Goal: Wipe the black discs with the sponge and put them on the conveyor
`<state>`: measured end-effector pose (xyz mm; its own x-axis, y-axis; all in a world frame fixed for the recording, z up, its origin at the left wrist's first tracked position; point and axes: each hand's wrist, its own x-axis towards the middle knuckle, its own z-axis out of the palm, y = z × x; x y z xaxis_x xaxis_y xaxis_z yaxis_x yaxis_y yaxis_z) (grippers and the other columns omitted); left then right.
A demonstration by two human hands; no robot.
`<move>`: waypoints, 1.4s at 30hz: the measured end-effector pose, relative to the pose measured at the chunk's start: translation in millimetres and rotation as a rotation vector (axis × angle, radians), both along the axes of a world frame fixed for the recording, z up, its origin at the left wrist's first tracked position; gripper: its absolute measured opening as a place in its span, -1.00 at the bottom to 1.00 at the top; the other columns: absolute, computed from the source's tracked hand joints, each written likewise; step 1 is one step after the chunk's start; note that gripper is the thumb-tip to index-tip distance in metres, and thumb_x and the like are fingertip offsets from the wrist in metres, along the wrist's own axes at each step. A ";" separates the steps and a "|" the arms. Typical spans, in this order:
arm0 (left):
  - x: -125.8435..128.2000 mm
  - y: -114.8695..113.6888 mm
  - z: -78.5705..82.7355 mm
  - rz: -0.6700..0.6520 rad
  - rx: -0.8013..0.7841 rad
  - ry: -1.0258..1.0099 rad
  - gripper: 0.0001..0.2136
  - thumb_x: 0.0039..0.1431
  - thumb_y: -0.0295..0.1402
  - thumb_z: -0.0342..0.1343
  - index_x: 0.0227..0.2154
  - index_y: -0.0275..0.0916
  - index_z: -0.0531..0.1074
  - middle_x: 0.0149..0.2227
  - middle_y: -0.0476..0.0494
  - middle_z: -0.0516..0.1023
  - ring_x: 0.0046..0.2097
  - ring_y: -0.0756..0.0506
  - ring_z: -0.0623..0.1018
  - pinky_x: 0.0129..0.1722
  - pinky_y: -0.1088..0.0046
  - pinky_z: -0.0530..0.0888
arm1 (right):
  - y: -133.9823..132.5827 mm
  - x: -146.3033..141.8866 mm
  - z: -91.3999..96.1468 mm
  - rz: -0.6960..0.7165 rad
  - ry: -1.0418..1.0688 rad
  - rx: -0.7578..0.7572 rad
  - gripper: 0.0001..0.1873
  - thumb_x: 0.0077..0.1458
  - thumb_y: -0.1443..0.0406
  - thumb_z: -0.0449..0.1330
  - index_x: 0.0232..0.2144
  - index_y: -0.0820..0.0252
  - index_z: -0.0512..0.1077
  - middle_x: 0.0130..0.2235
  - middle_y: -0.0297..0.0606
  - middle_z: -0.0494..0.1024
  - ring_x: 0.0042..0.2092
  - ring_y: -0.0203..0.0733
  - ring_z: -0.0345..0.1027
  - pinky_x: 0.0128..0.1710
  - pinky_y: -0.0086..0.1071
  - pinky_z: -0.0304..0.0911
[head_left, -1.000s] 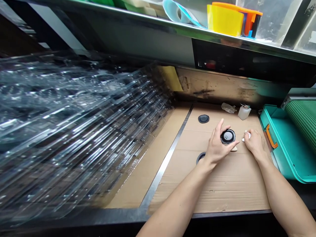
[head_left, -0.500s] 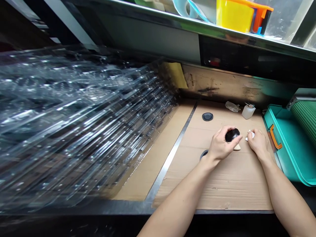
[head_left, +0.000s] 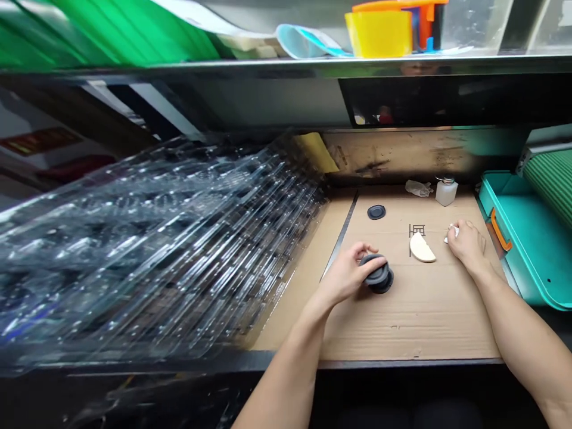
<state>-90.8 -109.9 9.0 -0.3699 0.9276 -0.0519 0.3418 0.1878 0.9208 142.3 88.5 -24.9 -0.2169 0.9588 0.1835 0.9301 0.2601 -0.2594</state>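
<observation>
My left hand [head_left: 344, 275] is closed round a dark round cap [head_left: 374, 270], gripping it by the rim. Directly beneath it, partly hidden, another dark disc [head_left: 386, 285] lies on the cardboard sheet [head_left: 429, 322]; whether the two touch I cannot tell. Over on the right, my right hand [head_left: 467, 245] rests on the cardboard, its fingers closed on a small white wad [head_left: 452, 232] that looks like cloth or tissue. Between the hands lies a cream half-moon piece [head_left: 422, 249], touched by neither. A third dark disc [head_left: 376, 212] sits farther back.
Stacked clear plastic trays [head_left: 187, 250] fill the left side. A small white bottle [head_left: 446, 193] and crumpled clear plastic [head_left: 419, 189] stand at the back. A teal bin [head_left: 527, 274] with an orange latch borders the right. Overhead, a shelf [head_left: 286, 68] carries a yellow container [head_left: 379, 36].
My left hand has moved left and nearer with the dark cap, over the other disc, uncovering the cream half-moon piece. My right hand stays by the white wad. The camera view has tilted.
</observation>
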 end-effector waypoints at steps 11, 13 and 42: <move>-7.6 1.8 -44.7 -0.151 0.097 0.464 -0.67 0.25 -0.01 0.14 -0.21 -0.15 0.62 -0.14 -0.18 0.54 -0.08 -0.15 0.57 -0.03 0.31 0.48 | -1.0 -1.3 -6.9 0.015 0.031 -0.001 -0.69 0.32 0.22 -0.01 -0.09 0.22 0.47 -0.04 -0.05 0.56 -0.02 0.02 0.46 -0.05 -0.23 0.22; -2.1 -0.8 -36.1 -0.189 0.049 0.520 -0.61 0.25 0.00 0.12 -0.03 -0.12 0.57 0.08 -0.22 0.48 0.11 -0.20 0.51 0.11 0.23 0.45 | -0.8 -2.0 -8.2 0.014 0.037 -0.006 -0.69 0.31 0.23 0.00 -0.08 0.22 0.47 -0.03 -0.04 0.56 -0.02 0.01 0.46 -0.03 -0.23 0.22; 103.6 127.9 56.9 -0.517 0.378 0.699 -0.68 0.22 -0.11 0.15 -0.05 -0.14 0.57 -0.07 -0.21 0.64 -0.06 -0.26 0.61 0.00 0.22 0.51 | -1.7 -8.7 -15.0 0.043 0.171 -0.074 -0.64 0.32 0.28 -0.01 0.03 0.32 0.45 0.01 0.07 0.54 0.04 0.02 0.43 0.07 -0.16 0.24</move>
